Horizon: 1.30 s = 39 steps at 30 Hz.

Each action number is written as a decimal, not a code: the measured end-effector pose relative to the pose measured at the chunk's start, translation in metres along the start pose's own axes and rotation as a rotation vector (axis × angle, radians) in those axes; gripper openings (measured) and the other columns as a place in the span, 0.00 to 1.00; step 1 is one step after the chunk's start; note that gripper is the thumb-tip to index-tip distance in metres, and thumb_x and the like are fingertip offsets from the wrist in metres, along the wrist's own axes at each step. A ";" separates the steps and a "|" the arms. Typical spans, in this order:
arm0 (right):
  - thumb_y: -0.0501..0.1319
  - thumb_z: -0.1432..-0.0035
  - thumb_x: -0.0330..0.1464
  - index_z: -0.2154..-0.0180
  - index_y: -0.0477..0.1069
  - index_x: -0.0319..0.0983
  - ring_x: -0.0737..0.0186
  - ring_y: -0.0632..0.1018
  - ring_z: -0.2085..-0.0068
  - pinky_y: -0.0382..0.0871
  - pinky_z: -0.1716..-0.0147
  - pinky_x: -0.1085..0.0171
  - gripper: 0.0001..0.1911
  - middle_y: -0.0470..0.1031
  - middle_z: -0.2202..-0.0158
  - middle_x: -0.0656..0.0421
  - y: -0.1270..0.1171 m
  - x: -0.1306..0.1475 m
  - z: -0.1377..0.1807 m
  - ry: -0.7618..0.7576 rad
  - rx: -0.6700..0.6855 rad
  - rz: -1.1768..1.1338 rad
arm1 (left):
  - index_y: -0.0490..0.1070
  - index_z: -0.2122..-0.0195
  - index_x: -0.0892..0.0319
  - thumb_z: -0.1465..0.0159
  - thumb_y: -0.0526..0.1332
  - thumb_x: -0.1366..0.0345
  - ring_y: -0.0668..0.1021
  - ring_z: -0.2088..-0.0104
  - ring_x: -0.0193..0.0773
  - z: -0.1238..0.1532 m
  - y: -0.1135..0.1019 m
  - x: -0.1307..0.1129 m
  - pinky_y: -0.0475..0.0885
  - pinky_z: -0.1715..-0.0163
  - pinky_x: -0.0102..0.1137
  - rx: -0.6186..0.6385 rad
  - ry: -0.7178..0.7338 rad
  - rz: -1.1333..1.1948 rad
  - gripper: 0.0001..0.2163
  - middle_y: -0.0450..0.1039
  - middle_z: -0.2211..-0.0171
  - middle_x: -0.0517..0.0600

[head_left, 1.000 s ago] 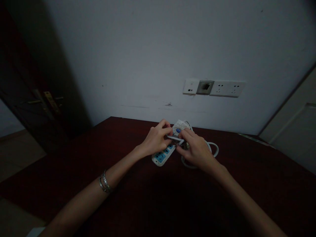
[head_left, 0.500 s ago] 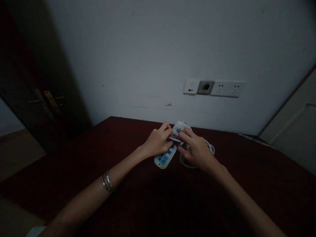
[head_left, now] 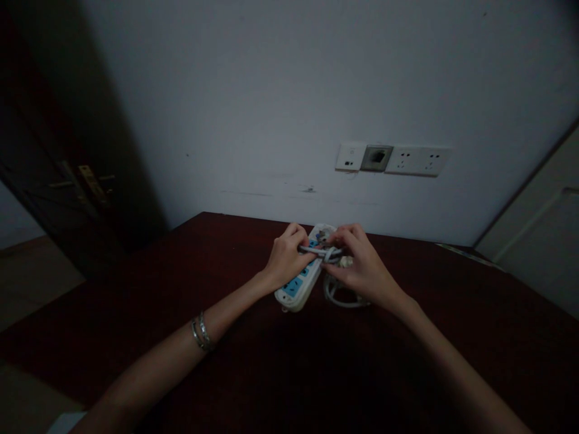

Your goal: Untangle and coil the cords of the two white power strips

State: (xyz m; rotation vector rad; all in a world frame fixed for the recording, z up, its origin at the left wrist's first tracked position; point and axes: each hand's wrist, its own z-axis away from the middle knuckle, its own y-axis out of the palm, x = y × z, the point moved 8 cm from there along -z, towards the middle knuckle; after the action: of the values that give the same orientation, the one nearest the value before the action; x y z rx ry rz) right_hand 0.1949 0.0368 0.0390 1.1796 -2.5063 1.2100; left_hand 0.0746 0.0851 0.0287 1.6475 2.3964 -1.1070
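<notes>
A white power strip (head_left: 296, 289) with blue sockets lies on the dark red table (head_left: 253, 361), its far end raised between my hands. My left hand (head_left: 284, 259) is closed on the strip's left side and pinches the grey-white cord (head_left: 319, 252) that runs across its top. My right hand (head_left: 362, 268) is closed on the same cord at the strip's right side. The remaining loop of cord (head_left: 341, 298) lies on the table under my right hand.
The table stands against a white wall with a row of wall sockets (head_left: 391, 160) above it. A dark door with a brass handle (head_left: 85, 184) stands at the left. A pale door (head_left: 540, 235) is at the right.
Both hands have lifted the strip's far end slightly and drawn the cord tight across its top. The loose loop at the right has shrunk and moved under my right hand.
</notes>
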 end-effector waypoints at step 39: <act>0.68 0.60 0.37 0.60 0.70 0.38 0.58 0.78 0.69 0.74 0.71 0.58 0.22 0.77 0.67 0.54 -0.051 -0.040 -0.004 0.468 -0.238 -0.620 | 0.54 0.44 0.61 0.56 0.67 0.74 0.74 0.56 0.44 0.020 0.061 -0.003 0.67 0.55 0.44 0.577 -0.421 0.973 0.37 0.69 0.54 0.59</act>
State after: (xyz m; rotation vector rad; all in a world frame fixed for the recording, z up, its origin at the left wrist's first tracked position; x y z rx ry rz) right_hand 0.2569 0.0437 0.0566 1.2836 -1.7021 0.8616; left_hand 0.1196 0.0827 -0.0170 2.0352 0.8246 -1.6916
